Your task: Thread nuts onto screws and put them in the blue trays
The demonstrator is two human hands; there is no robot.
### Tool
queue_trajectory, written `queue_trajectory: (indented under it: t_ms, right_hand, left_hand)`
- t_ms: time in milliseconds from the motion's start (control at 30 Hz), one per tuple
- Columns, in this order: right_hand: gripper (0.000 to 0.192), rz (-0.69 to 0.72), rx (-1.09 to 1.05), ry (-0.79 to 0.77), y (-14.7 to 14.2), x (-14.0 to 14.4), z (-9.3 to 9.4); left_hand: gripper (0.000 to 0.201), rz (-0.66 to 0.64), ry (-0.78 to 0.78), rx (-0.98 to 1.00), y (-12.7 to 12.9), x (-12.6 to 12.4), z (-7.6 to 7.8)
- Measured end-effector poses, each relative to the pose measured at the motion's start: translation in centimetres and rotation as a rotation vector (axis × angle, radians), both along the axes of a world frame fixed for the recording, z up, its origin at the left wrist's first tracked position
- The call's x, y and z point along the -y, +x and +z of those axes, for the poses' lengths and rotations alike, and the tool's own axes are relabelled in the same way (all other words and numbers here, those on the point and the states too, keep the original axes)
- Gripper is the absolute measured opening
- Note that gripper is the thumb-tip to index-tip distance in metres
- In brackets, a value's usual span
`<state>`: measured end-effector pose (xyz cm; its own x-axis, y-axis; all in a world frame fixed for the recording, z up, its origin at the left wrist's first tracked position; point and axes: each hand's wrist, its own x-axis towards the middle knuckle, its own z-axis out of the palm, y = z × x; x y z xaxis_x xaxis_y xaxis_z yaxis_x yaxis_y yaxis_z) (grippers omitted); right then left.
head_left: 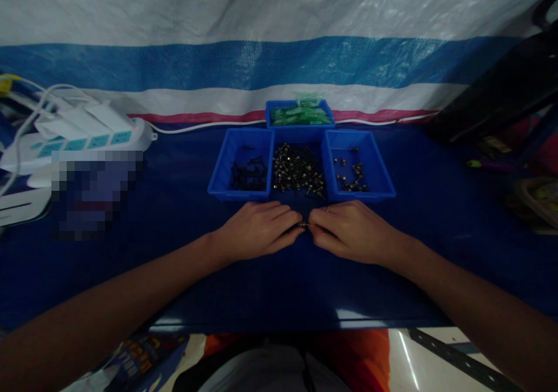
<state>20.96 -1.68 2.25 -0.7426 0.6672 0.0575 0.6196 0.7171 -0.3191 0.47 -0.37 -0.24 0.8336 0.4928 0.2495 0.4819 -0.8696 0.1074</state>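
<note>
Two bare hands meet over a dark blue table, pinching one tiny metal part between them.

The left hand (257, 229) and right hand (353, 232) close their fingertips on a small dark metal screw-like piece (304, 224). It lies sideways, its long axis running left to right, just in front of three blue plastic trays (244, 193) of dark small hardware.

Bare forearms, no sleeves; left hand (257, 229) and right hand (351, 231) without gloves, rings or watch; orange garment near.
</note>
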Motion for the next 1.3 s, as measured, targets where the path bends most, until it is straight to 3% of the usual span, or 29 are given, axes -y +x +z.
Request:
queue_trajectory:
  t_ms: [367, 700, 1067, 1300]
  right_hand:
    - [0.022, 0.057, 0.070, 0.036, 0.04, -0.15, -0.46]
    - [0.027, 0.055, 0.100, 0.026, 0.00, -0.19, -0.49]
    - [0.018, 0.091, 0.118, 0.017, -0.07, 0.03, -0.70]
    - [0.013, 0.125, 0.090, 0.007, 0.07, 0.15, -0.86]
  left_hand:
    - [0.029, 0.007, 0.035, -0.064, 0.11, 0.03, 0.25]
    - [0.022, 0.014, 0.090, 0.048, -0.15, 0.15, 0.12]
    - [0.026, -0.023, 0.112, 0.054, -0.01, 0.02, 0.15]
    - [0.020, -0.046, 0.168, 0.187, -0.33, 0.22, 0.06]
